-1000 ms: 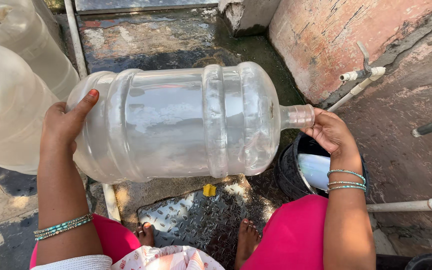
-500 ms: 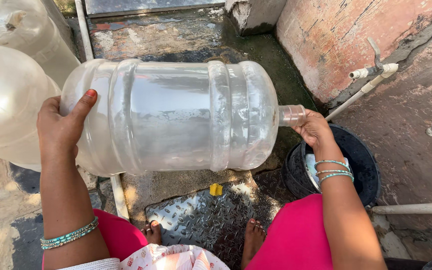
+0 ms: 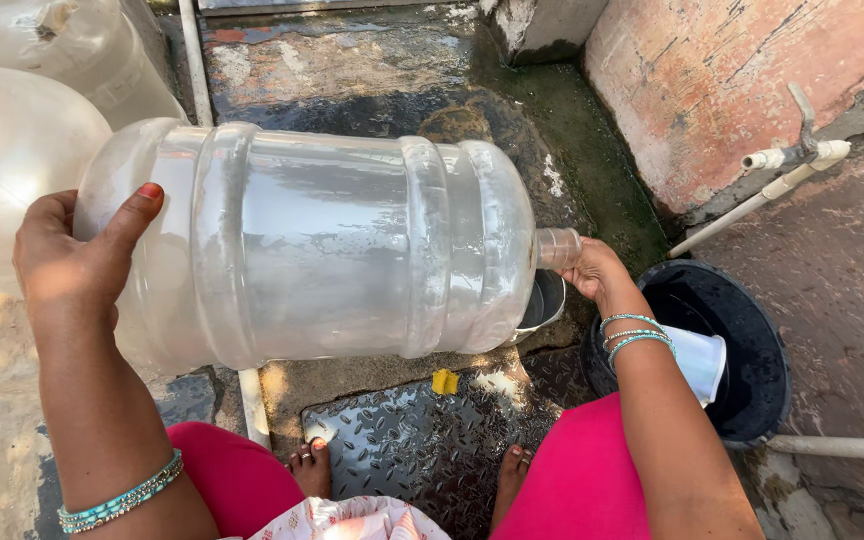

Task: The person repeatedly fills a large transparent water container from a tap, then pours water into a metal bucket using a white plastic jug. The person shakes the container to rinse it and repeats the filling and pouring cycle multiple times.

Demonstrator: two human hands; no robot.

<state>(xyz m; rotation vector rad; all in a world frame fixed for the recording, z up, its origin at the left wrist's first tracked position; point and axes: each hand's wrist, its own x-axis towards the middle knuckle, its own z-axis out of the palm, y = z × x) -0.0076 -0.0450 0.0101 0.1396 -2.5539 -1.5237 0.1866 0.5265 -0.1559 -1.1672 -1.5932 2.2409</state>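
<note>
1. Our left hand (image 3: 72,265) cups the base of the big clear water jug (image 3: 312,245), fingers spread, thumb up on its side.
2. Our right hand (image 3: 597,275) has fingers wrapped round the neck; the jug's lying sideways over the wet floor.
3. Black tub (image 3: 752,400) sits just right, tap (image 3: 802,150) beyond it.

Wet, mossy concrete floor (image 3: 552,130), patterned metal plate (image 3: 422,440), weathered pink wall (image 3: 732,70), white pipe with tap (image 3: 792,160), hard sunlight
</note>
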